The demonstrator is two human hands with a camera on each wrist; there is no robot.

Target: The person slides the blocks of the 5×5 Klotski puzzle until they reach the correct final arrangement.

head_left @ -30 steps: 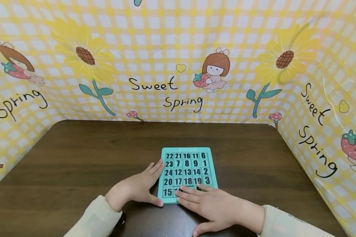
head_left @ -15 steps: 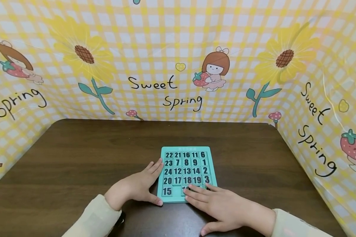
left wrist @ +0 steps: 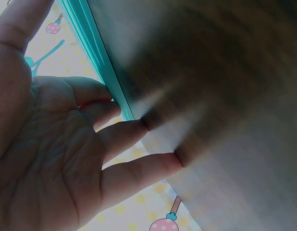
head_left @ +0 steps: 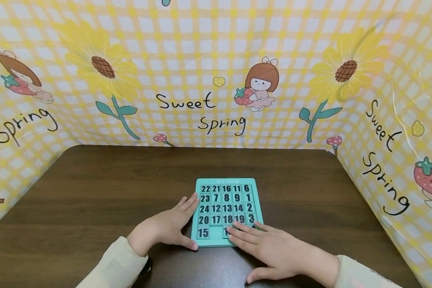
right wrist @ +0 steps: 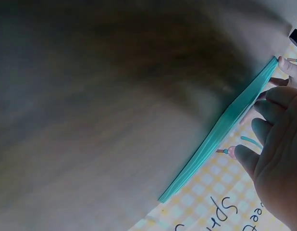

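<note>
A turquoise number slide puzzle (head_left: 213, 242) lies flat on the table, its black-numbered tiles in rows. My left hand (head_left: 170, 227) touches its left side, fingers extended and thumb at the near left corner. My right hand (head_left: 273, 249) lies over the bottom row with straight fingertips on the tiles, hiding those at the right. A bare gap shows between tile 15 (head_left: 203, 233) and a partly covered tile (head_left: 225, 232). In the left wrist view the left palm (left wrist: 52, 139) is beside the puzzle's edge (left wrist: 93, 45). The right wrist view shows the right hand (right wrist: 280, 154) along the puzzle's rim (right wrist: 225, 124).
The dark brown wooden table (head_left: 111, 180) extends around the puzzle. A yellow-and-white checked cloth (head_left: 187, 60) printed with flowers and figures rises at the back and both sides.
My right hand has slid to the right along the bottom row. The tile beside 15 has shifted right, leaving a gap there. The left hand has stayed in place.
</note>
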